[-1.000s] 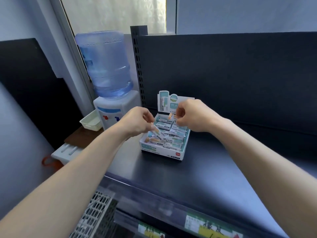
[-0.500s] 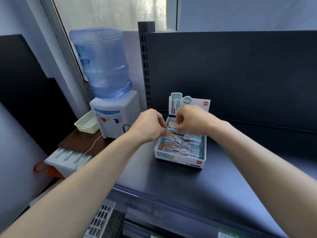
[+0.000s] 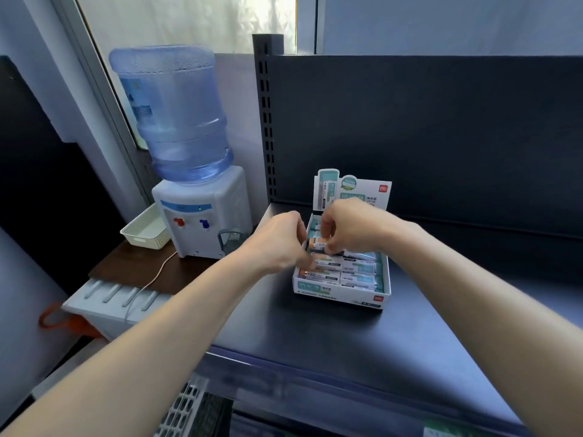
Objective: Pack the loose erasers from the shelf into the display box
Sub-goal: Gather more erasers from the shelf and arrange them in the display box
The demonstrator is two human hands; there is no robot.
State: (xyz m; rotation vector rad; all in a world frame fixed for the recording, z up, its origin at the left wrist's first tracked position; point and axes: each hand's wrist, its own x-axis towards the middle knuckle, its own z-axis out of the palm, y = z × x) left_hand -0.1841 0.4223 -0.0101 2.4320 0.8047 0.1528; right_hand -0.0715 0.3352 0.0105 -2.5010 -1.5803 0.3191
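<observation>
A white and teal display box (image 3: pixel 340 293) with an upright header card sits on the dark shelf (image 3: pixel 362 339). Several wrapped erasers (image 3: pixel 358 277) lie in rows inside it. My right hand (image 3: pixel 353 227) hovers over the box's back half and pinches an orange-ended eraser (image 3: pixel 317 244) held just above the rows. My left hand (image 3: pixel 277 244) is at the box's left side, its fingertips curled down onto an eraser in the front-left rows; whether it grips that eraser is hidden.
A water dispenser (image 3: pixel 202 216) with a blue bottle stands left of the shelf upright (image 3: pixel 265 121) on a brown table. A white basket (image 3: pixel 145 230) sits beside it. The shelf's back panel rises behind the box.
The view has shifted, so the box sits further right in frame. My right hand now holds an orange-ended eraser lower over the rows, and my left hand has dropped to the front-left erasers.
</observation>
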